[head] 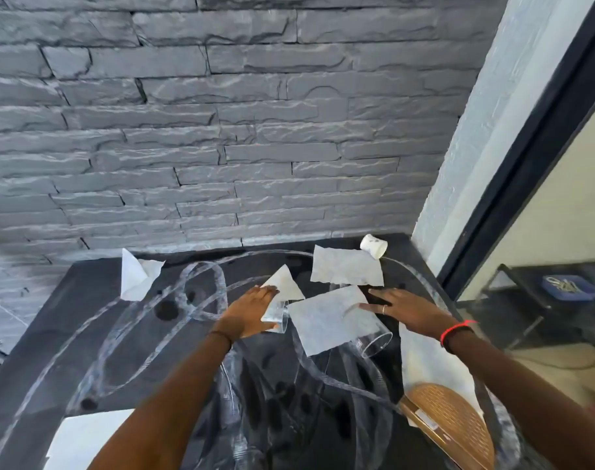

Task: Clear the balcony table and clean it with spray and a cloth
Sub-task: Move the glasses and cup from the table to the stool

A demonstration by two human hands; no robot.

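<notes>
The place looks like a home balcony: a grey stone-clad wall (221, 130) meets a rough white pillar (476, 130), and a clear counter (416, 271) stands in the corner over a dark floor (52, 317). To the right, a black door frame (533, 137) borders a room with a low shelf (527, 300) holding a blue tray (569, 286).

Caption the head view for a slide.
Left hand and right hand reach over a glass table littered with paper napkins, tipped clear glasses and a toppled white cup.

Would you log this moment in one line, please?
phase: clearing; left hand: open at small glass; right hand: open at large glass; napkins: on table
</notes>
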